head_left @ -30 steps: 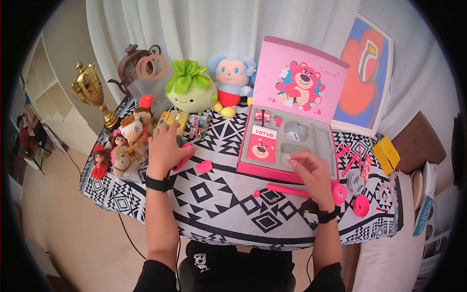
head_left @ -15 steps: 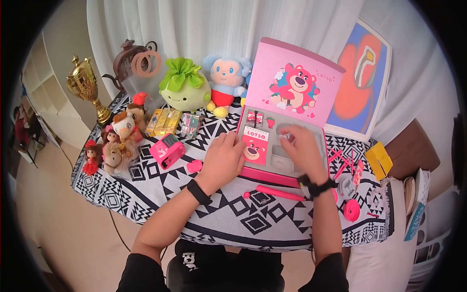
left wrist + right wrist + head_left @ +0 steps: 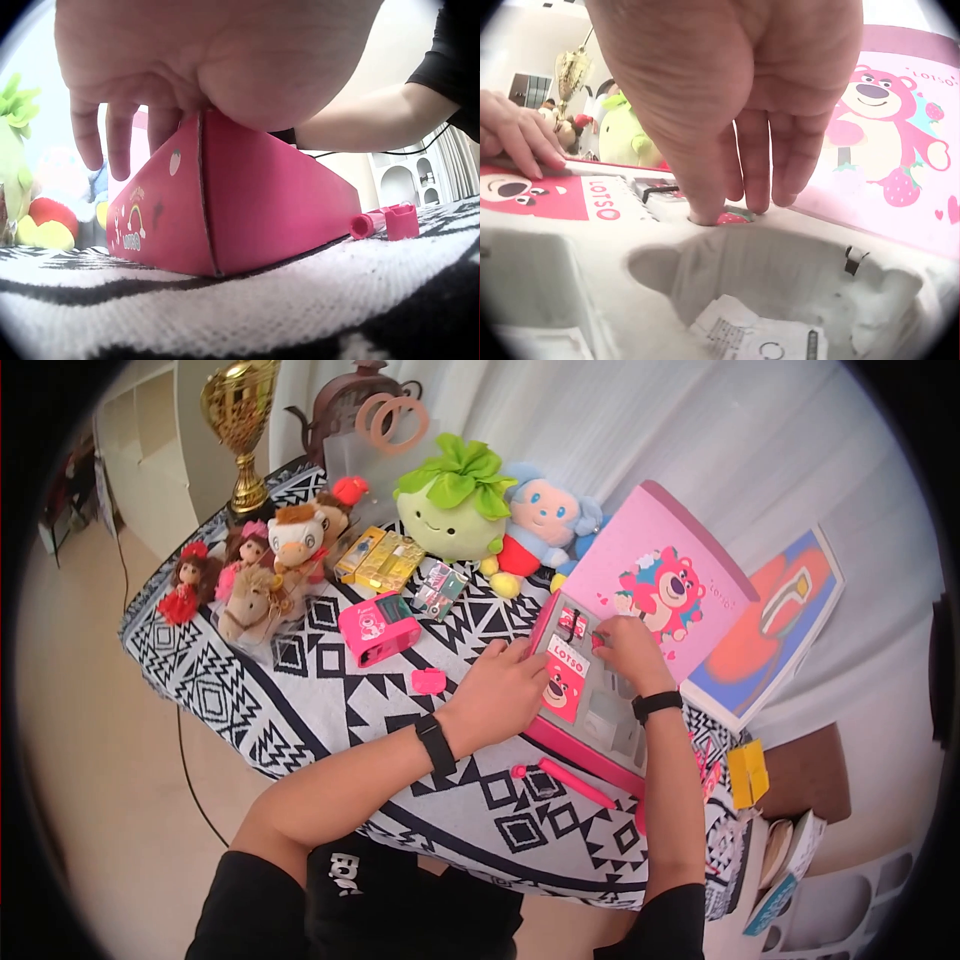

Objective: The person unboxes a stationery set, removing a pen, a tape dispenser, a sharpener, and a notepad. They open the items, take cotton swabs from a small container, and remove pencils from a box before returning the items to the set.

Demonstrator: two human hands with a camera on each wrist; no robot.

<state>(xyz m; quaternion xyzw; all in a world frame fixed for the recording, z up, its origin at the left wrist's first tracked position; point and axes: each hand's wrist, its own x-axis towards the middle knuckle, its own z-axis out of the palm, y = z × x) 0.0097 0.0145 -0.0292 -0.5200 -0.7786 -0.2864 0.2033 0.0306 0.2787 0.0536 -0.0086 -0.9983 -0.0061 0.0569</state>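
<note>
An open pink gift box (image 3: 582,756) with a bear printed on its raised lid (image 3: 690,565) stands on the patterned cloth. My left hand (image 3: 500,695) rests over its near left corner, fingers loosely spread along the edge beside the red LOTSO notepad (image 3: 563,685). My right hand (image 3: 635,653) reaches into the box's grey tray from above. Its thumb and fingers pinch a small strawberry piece (image 3: 735,217) in a tray slot, mostly covering it. Next to that slot, a bear-shaped hollow (image 3: 795,277) holds a folded printed paper (image 3: 761,334).
Left of the box lie a pink boxy gadget (image 3: 380,630), a small pink piece (image 3: 429,681) and yellow packs (image 3: 385,560). Plush toys, including a green one (image 3: 455,510), and a trophy (image 3: 245,445) stand behind. A pink tube (image 3: 576,782) lies in front of the box.
My left hand has moved from the pink gadget to the box's near left corner. The right hand has gone from the near compartment to the strawberry piece. The head view has turned.
</note>
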